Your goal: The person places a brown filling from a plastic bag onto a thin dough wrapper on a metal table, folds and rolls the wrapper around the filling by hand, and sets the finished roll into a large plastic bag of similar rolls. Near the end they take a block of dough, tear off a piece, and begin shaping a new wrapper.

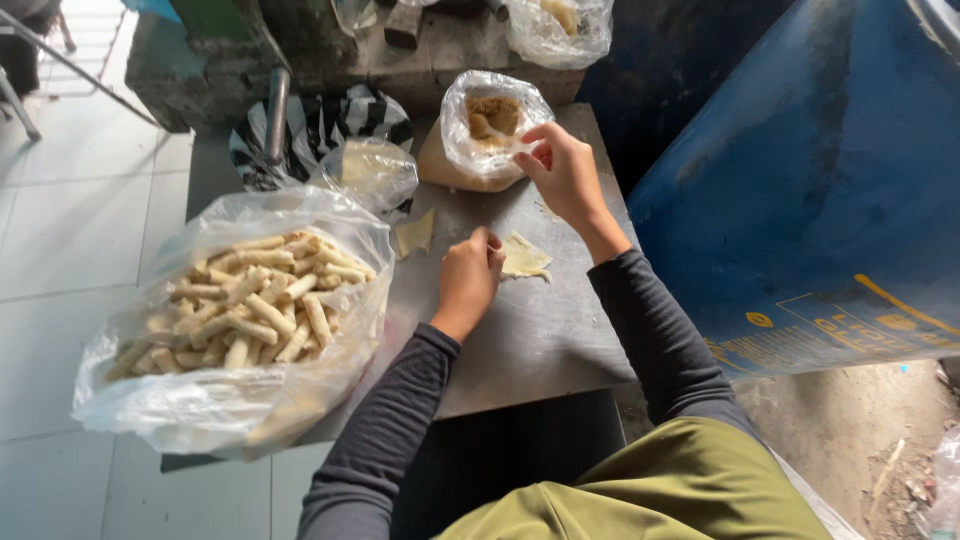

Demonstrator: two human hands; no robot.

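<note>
My left hand (468, 278) rests on a thin pale wrapper sheet (524, 257) lying flat on the metal table (530, 340), its fingers curled and pressing the sheet's left edge. My right hand (562, 172) reaches to the mouth of a clear plastic bag of brownish filling (492, 125) at the table's far side, fingertips at the bag's rim. Whether it holds any filling I cannot tell. A big clear bag of several finished pale rolls (245, 305) sits at the left of the table.
A spare wrapper piece (414, 233) lies near a small clear bag (372, 172) and a black-and-white striped bag (320, 125). A blue barrel (820, 190) stands close on the right. Another plastic bag (558, 28) sits on the concrete ledge behind. White floor tiles lie to the left.
</note>
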